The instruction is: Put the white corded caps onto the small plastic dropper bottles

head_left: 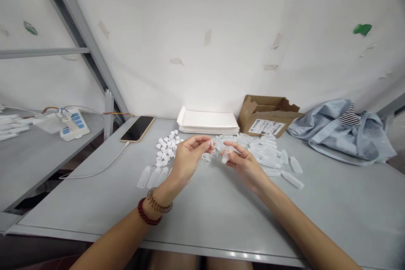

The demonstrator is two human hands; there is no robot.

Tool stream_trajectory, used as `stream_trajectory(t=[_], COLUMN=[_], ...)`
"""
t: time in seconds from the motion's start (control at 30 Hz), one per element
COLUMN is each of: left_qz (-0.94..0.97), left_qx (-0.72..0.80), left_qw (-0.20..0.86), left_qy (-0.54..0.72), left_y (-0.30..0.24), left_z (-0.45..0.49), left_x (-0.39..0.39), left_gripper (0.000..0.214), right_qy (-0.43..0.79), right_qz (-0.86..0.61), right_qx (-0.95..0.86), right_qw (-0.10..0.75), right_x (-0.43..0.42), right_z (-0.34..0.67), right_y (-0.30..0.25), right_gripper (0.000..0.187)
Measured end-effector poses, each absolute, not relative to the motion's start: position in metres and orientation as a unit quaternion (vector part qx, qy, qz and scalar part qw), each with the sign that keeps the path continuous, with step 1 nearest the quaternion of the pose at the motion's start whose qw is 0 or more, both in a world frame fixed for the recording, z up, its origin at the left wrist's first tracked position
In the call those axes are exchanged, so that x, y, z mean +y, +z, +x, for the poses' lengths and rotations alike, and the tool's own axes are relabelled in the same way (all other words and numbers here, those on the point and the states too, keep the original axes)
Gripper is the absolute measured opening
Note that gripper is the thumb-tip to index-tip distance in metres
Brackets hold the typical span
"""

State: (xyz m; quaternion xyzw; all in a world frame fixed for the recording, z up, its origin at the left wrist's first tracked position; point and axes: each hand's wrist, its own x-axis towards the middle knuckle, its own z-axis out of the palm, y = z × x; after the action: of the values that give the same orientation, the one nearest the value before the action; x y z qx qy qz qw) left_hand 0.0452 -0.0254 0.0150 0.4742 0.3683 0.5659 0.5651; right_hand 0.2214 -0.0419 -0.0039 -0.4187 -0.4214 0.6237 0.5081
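My left hand (187,159) hovers over the grey table (202,219) with its fingertips pinched on a tiny white cap. My right hand (243,163) is closed around a small translucent plastic bottle (226,156), its mouth turned toward the left hand. The two hands are a few centimetres apart. White caps (165,150) lie in a pile just left of my left hand. Small clear rings (207,159) rest on the table between the hands. A heap of clear bottles (268,156) lies behind and right of my right hand. Three bottles (153,176) lie side by side near my left wrist.
A phone (137,128) on a white cable lies at the back left. A stack of white sheets (207,122) and an open cardboard box (267,116) stand along the wall. A blue cloth bag (341,133) sits at the right. A power strip (74,124) rests on the left table.
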Motion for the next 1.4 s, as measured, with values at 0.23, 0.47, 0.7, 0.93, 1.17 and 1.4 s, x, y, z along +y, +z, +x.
stream_trajectory(t=[0.23, 0.47, 0.7, 0.93, 1.17, 1.4], left_qz=[0.476, 0.521, 0.559, 0.609, 0.665, 0.645], left_qx=[0.394, 0.404, 0.397, 0.395, 0.363, 0.361], left_qw=[0.541, 0.519, 0.506, 0.452, 0.370, 0.414], left_qy=[0.571, 0.543, 0.523, 0.519, 0.537, 0.531], left_y=[0.014, 0.006, 0.004, 0.002, -0.002, -0.004], left_z=[0.048, 0.055, 0.056, 0.056, 0.056, 0.056], left_x=[-0.027, -0.030, -0.032, -0.037, -0.039, -0.035], left_gripper=[0.019, 0.018, 0.014, 0.016, 0.017, 0.017], right_qy=[0.627, 0.671, 0.714, 0.722, 0.718, 0.716], right_qz=[-0.439, -0.406, -0.369, -0.375, -0.367, -0.377], right_qx=[-0.328, -0.341, -0.308, -0.278, -0.257, -0.287], right_qw=[0.553, 0.519, 0.510, 0.510, 0.533, 0.513], right_x=[-0.037, -0.041, -0.041, -0.043, -0.045, -0.046], right_z=[0.222, 0.216, 0.216, 0.214, 0.211, 0.211], right_y=[-0.004, -0.002, -0.009, -0.010, -0.005, -0.005], right_gripper=[0.033, 0.025, 0.022, 0.021, 0.021, 0.023])
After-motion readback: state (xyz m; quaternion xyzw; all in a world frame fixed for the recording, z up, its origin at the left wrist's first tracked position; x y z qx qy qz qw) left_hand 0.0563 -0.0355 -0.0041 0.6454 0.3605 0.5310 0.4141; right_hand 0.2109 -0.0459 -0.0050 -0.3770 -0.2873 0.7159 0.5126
